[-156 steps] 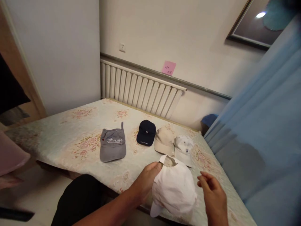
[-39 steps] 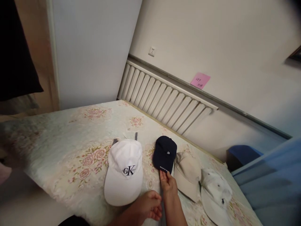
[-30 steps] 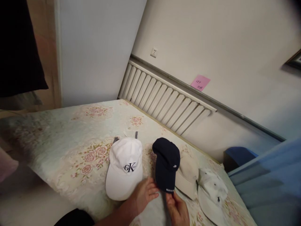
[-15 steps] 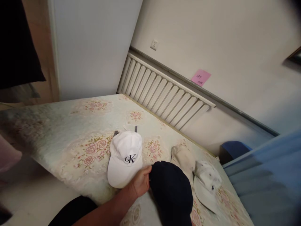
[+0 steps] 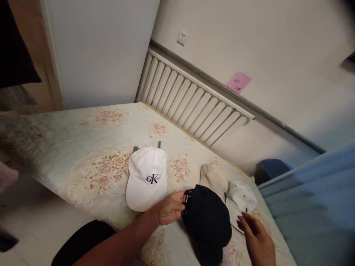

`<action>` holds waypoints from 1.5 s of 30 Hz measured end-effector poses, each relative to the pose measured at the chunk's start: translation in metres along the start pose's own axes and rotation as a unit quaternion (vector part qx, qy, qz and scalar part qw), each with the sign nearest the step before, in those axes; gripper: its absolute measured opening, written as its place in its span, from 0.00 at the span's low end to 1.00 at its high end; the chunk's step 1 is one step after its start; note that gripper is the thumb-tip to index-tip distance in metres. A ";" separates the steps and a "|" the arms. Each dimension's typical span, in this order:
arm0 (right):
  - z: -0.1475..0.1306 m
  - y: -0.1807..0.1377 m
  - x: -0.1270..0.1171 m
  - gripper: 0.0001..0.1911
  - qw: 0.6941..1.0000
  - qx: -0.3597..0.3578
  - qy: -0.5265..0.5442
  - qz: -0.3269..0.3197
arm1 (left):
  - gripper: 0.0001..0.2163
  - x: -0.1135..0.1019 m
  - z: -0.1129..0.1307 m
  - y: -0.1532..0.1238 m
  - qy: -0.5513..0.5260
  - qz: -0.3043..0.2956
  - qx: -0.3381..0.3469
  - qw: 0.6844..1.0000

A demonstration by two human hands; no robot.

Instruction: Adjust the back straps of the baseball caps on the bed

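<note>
Navy cap (image 5: 206,223) is pinched by left fingers (image 5: 176,207) (right fingers (image 5: 253,221) half-curled).

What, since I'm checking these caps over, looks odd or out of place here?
A grey strap end and a dark buckle poke out behind the white cap. They look odd because they don't match its white cloth; perhaps something lies beneath. I see no spill or damage.

Left hand (image 5: 171,208) and right hand (image 5: 258,240) were bare; left forearm (image 5: 122,241) was uncovered too. Plain black clothing (image 5: 83,243) showed smooth, rounded outline.
</note>
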State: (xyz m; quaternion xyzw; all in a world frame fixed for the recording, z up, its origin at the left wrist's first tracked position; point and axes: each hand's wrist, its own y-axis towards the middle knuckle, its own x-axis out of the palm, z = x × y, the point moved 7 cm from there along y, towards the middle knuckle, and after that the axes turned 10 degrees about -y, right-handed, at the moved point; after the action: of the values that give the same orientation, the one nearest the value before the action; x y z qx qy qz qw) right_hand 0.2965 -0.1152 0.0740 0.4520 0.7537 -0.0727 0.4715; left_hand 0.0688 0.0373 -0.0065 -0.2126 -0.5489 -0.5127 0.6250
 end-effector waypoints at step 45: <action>-0.178 -0.031 0.115 0.23 0.838 -0.386 -0.045 -0.383 | 0.08 -0.027 -0.007 -0.003 0.139 0.149 0.005 0.979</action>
State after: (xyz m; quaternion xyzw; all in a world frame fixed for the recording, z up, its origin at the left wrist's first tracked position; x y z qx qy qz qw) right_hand 0.1416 0.0327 0.0720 -0.0948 0.8118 0.0292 0.5754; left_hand 0.0729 0.0410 -0.0341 -0.2154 -0.4212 -0.4358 0.7657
